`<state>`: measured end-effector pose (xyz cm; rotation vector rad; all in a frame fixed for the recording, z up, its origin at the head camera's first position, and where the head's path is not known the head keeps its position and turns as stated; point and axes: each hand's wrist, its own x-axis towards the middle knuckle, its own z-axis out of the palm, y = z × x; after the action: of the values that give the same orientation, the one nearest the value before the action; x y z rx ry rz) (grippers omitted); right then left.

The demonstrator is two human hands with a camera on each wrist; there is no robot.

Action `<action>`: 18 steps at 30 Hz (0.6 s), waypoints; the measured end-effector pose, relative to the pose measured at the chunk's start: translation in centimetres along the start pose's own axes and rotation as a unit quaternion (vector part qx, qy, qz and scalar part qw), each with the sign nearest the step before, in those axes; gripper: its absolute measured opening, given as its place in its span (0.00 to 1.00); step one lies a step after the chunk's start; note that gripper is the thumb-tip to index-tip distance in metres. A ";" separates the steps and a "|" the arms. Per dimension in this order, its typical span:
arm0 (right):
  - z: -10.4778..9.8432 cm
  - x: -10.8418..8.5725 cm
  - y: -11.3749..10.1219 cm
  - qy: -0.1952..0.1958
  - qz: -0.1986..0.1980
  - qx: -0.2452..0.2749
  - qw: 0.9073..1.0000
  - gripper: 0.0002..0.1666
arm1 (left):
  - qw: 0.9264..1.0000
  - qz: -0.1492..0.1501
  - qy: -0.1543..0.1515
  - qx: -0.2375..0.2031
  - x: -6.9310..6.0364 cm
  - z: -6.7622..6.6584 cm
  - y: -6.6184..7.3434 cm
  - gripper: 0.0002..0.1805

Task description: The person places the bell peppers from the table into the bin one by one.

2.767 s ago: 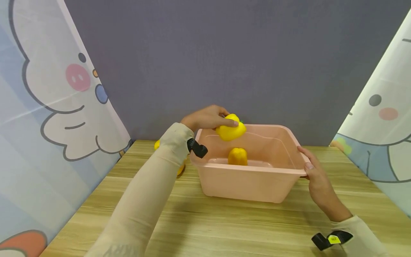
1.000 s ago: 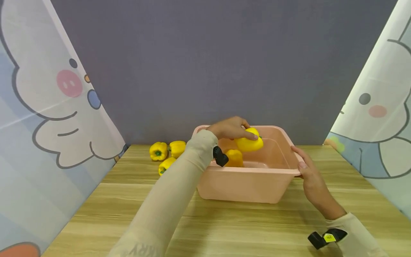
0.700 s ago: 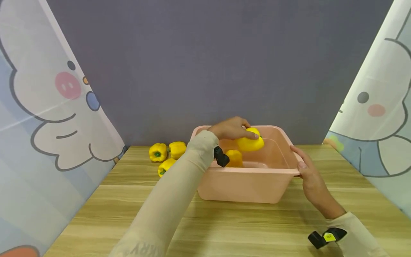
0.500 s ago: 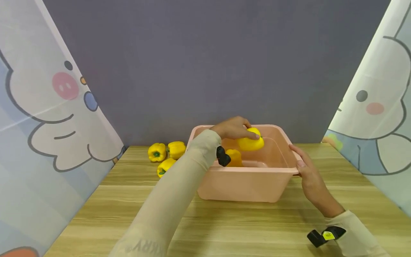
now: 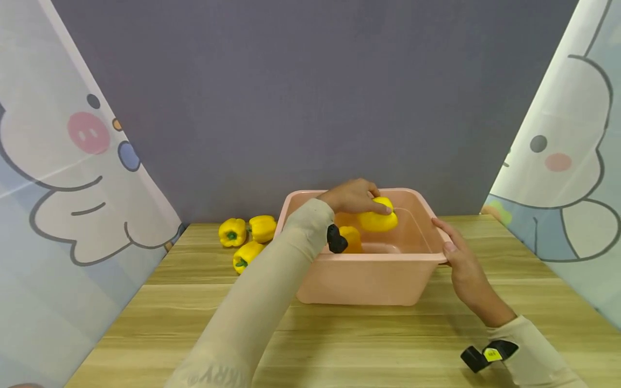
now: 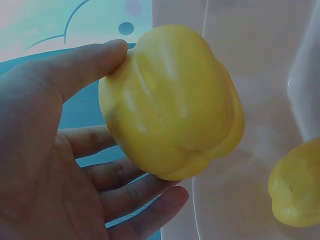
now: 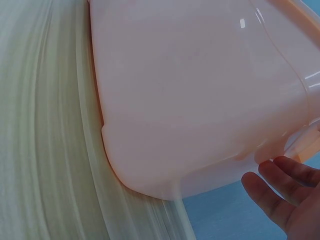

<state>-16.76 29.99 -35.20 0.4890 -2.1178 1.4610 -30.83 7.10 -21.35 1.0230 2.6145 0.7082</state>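
My left hand point(image 5: 353, 196) holds a yellow bell pepper point(image 5: 378, 220) over the inside of a pink plastic basin point(image 5: 364, 283). In the left wrist view, the thumb presses one side of this pepper point(image 6: 172, 100) and the fingers lie beneath its other side. A second yellow pepper point(image 5: 351, 240) rests on the basin floor, partly hidden by the wrist camera. At the basin's right end, my right hand point(image 5: 468, 275) grips the rim, thumb on top. The right wrist view shows the right hand's fingers point(image 7: 272, 192) under the rim beside the basin's outer wall.
Three more yellow peppers lie on the wooden table point(image 5: 194, 323) left of the basin: one at the left point(image 5: 232, 233), one behind point(image 5: 262, 228), one nearer point(image 5: 247, 255). A grey wall point(image 5: 310, 97) stands close behind; cartoon-printed panels point(image 5: 73, 161) flank both sides.
The left hand has carried its pepper rightward and lower, from over the basin's back left to over its middle. The peppers on the table have come into fuller view. The right hand keeps its grip.
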 end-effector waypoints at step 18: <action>-0.2 0.0 0.0 -0.001 -0.001 0.003 1.000 0.28 | 0.986 0.049 0.068 -0.141 -0.9 -1.6 0.1 0.19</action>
<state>-16.75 30.14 -35.16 0.4964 -2.1150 1.4661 -30.73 5.94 -19.88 1.0550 2.4897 1.1706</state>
